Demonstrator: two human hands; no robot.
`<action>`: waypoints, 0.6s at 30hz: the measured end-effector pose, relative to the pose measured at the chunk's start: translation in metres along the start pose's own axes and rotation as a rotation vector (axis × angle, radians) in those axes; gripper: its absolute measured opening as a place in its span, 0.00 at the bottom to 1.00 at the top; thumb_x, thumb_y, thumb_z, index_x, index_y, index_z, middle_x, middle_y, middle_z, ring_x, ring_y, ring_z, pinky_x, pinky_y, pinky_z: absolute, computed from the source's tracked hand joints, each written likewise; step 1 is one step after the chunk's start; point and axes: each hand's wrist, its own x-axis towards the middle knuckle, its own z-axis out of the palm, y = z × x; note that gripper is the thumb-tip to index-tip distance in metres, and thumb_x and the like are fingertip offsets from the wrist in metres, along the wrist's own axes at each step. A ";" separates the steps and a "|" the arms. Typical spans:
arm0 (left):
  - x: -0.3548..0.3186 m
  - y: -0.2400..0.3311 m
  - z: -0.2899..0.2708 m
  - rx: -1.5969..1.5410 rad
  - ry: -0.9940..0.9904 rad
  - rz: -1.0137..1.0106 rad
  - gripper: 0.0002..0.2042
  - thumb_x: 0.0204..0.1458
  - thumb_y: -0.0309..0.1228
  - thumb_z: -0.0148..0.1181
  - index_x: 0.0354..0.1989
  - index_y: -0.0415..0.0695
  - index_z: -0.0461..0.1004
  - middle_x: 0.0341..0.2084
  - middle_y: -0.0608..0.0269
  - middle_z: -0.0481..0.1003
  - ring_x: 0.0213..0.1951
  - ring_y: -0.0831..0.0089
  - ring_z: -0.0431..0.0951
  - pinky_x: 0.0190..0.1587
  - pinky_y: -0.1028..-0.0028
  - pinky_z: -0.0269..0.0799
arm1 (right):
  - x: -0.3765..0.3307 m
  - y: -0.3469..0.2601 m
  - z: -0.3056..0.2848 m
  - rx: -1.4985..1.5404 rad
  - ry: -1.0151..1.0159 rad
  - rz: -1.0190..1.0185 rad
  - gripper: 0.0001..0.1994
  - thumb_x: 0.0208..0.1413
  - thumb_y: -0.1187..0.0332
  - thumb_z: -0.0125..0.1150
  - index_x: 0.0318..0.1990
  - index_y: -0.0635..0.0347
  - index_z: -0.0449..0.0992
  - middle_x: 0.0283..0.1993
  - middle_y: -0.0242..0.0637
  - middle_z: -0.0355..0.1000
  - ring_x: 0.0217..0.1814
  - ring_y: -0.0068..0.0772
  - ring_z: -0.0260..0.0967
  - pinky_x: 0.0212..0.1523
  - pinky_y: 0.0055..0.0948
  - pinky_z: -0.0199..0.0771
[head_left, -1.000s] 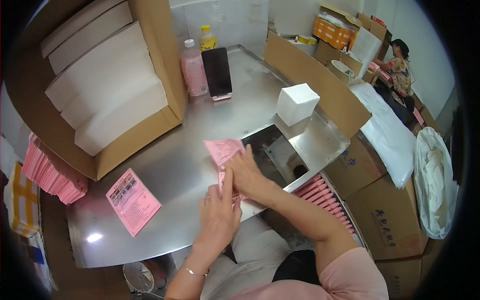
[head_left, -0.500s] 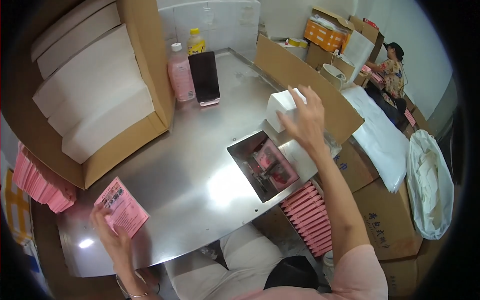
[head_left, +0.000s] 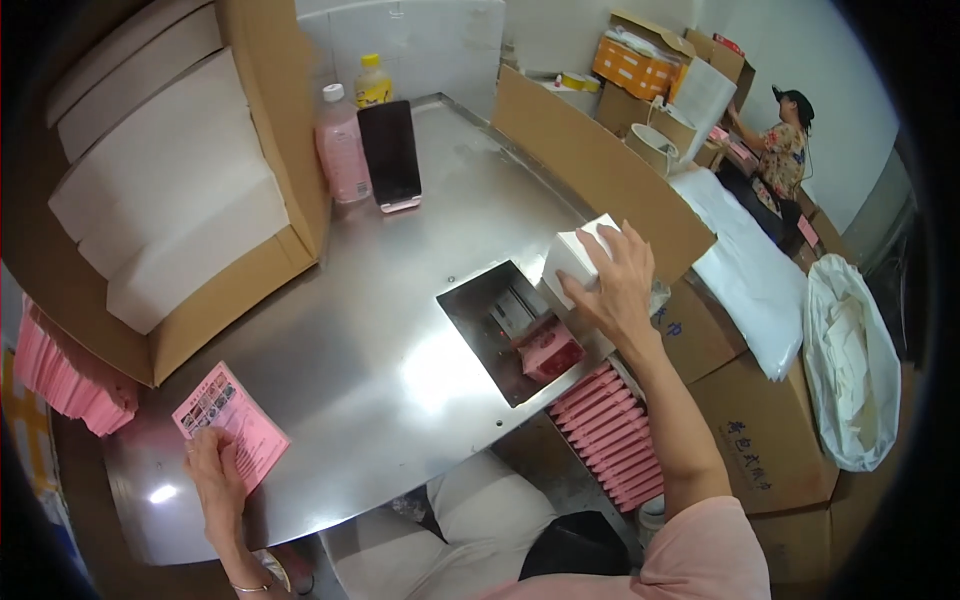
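Note:
My right hand grips a white block of folded tissues, thumb and fingers spread around it, at the far right edge of a rectangular opening in the steel table. Inside the opening, a pink bag sits beside a grey metal mechanism. At the left front of the table lies a flat pink printed packet, showing small pictures and lines of text. The bent fingers of my left hand close on its lower left edge; the fingertips partly cover the print.
A large carton of white tissue blocks stands at the left, with a pink stack beside it. A phone on a stand and two bottles are at the back. Pink packets line up below the opening. Another person works far right.
My right hand and the white block have come lower, nearer the opening. The pink bag inside looks bulkier and sits differently. My left fingers have drawn together on the pink packet.

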 end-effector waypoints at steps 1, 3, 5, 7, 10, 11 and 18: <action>0.001 -0.001 -0.003 0.155 0.078 0.075 0.03 0.56 0.20 0.54 0.38 0.41 0.70 0.34 0.53 0.71 0.42 0.54 0.70 0.48 0.59 0.65 | 0.002 -0.002 -0.003 0.048 -0.023 0.001 0.23 0.46 0.60 0.70 0.51 0.56 0.79 0.52 0.45 0.70 0.58 0.51 0.65 0.58 0.45 0.64; 0.006 0.012 -0.017 0.337 0.195 0.068 0.04 0.55 0.21 0.55 0.38 0.41 0.71 0.34 0.53 0.71 0.43 0.54 0.70 0.49 0.58 0.64 | 0.010 -0.021 -0.001 0.122 -0.047 0.021 0.14 0.55 0.64 0.64 0.46 0.60 0.81 0.46 0.43 0.74 0.53 0.47 0.68 0.53 0.45 0.66; 0.011 0.062 -0.018 0.051 0.138 0.064 0.05 0.54 0.21 0.56 0.37 0.41 0.71 0.35 0.53 0.71 0.43 0.54 0.70 0.50 0.57 0.63 | 0.010 -0.017 -0.003 0.116 -0.096 0.057 0.13 0.55 0.65 0.62 0.45 0.61 0.82 0.46 0.43 0.74 0.52 0.47 0.68 0.52 0.45 0.66; 0.008 0.114 -0.001 -0.232 0.029 0.195 0.05 0.52 0.22 0.58 0.36 0.41 0.70 0.35 0.53 0.70 0.43 0.54 0.70 0.49 0.57 0.62 | 0.015 -0.007 -0.006 0.119 -0.141 0.084 0.12 0.56 0.65 0.61 0.43 0.62 0.82 0.46 0.44 0.74 0.52 0.47 0.68 0.52 0.44 0.66; -0.003 0.147 0.066 -0.069 -0.137 0.486 0.05 0.51 0.23 0.60 0.34 0.40 0.70 0.31 0.53 0.68 0.38 0.54 0.68 0.41 0.59 0.63 | 0.021 -0.002 -0.015 0.200 -0.261 0.194 0.12 0.57 0.66 0.58 0.40 0.64 0.83 0.43 0.44 0.74 0.50 0.47 0.68 0.51 0.44 0.67; -0.004 0.148 0.065 -0.071 -0.141 0.487 0.05 0.51 0.23 0.60 0.34 0.40 0.70 0.31 0.53 0.68 0.38 0.54 0.68 0.41 0.59 0.63 | 0.022 -0.005 -0.016 0.222 -0.247 0.185 0.12 0.57 0.66 0.58 0.39 0.65 0.83 0.43 0.45 0.74 0.49 0.47 0.69 0.50 0.44 0.68; -0.006 0.148 0.076 -0.246 -0.107 0.390 0.07 0.51 0.23 0.62 0.35 0.40 0.70 0.36 0.51 0.68 0.39 0.52 0.68 0.40 0.57 0.63 | 0.015 -0.002 -0.010 0.192 -0.131 0.118 0.14 0.51 0.73 0.59 0.45 0.64 0.81 0.46 0.49 0.75 0.45 0.51 0.71 0.49 0.46 0.70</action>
